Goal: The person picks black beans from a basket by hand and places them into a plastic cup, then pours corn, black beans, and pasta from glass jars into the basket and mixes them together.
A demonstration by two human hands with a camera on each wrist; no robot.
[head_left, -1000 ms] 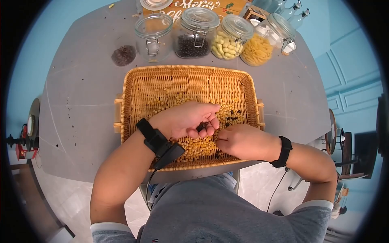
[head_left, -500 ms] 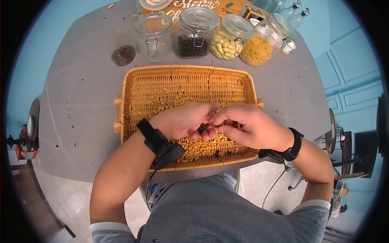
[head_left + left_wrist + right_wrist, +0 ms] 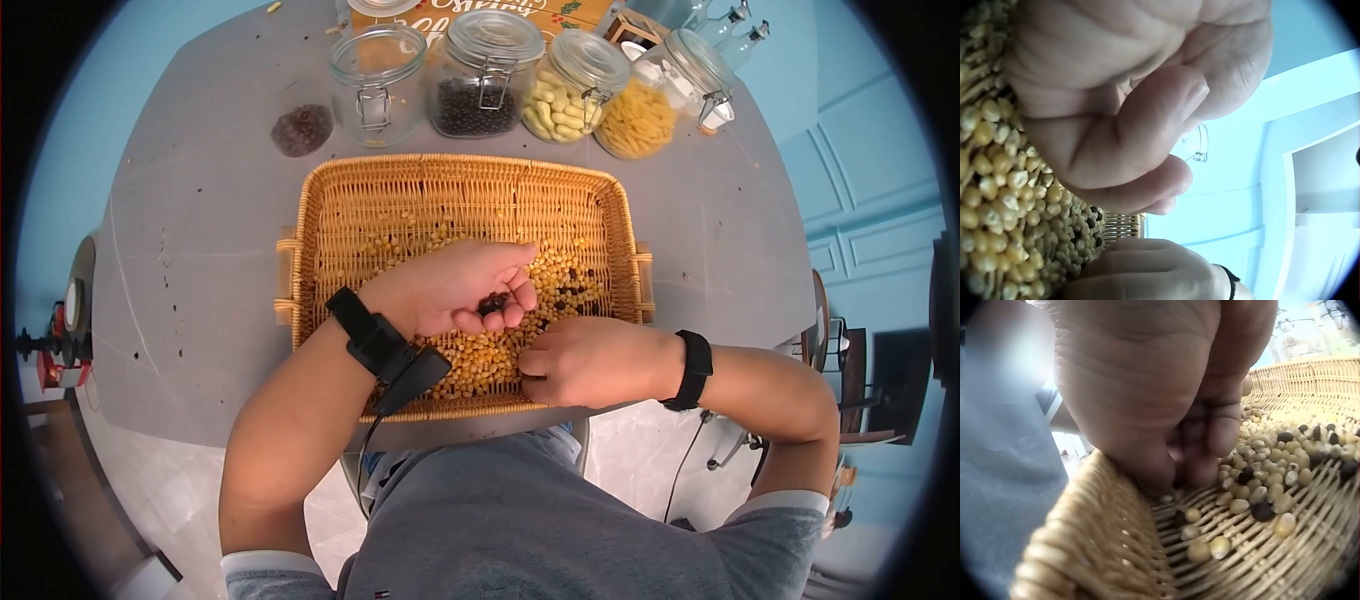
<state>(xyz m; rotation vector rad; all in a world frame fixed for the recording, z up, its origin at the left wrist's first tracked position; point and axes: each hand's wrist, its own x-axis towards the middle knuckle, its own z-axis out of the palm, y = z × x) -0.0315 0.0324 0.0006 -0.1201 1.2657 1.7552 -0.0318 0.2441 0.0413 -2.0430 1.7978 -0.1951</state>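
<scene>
My left hand (image 3: 455,288) is palm up over the wicker basket (image 3: 420,168), its fingers curled round a small handful of dark beans (image 3: 492,303). In the left wrist view those fingers hide the beans. Yellow corn kernels (image 3: 480,365) cover much of the basket floor, with black beans (image 3: 1262,511) scattered among them. My right hand (image 3: 605,362) reaches down inside the basket's near side, knuckles up. Its thumb and fingers bend together low among the kernels in the right wrist view; I cannot tell whether they pinch a bean.
Behind the basket stand an empty glass jar (image 3: 377,90), a jar of black beans (image 3: 480,100), a jar of peanuts (image 3: 563,105) and a jar of pasta (image 3: 637,120). A clear bag of dark pieces (image 3: 301,131) lies left of them. Glass bottles (image 3: 742,45) stand farther back.
My right hand rose from the kernels to the left hand's fingers half a second ago, then dropped back to the basket's near side. The left hand stays cupped round the dark beans.
</scene>
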